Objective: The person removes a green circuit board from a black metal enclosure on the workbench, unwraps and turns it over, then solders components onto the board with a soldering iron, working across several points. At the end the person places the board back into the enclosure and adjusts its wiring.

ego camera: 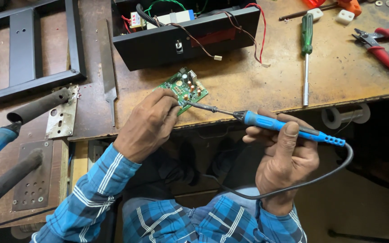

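Note:
My left hand point(151, 122) pinches the near edge of a small green circuit board point(184, 89) that rests tilted on the wooden bench. My right hand point(284, 155) grips a blue-handled soldering iron point(289, 128), its grey cord looping down toward my lap. The iron's metal tip point(192, 105) touches the board's near edge, right beside my left fingertips. Both sleeves are blue plaid.
A black open box with wires point(185, 33) lies behind the board. A green screwdriver point(306, 54) and red pliers point(383, 49) lie at the right. A flat file point(108, 67), a black metal frame point(23, 49) and a perforated plate point(32, 175) sit left.

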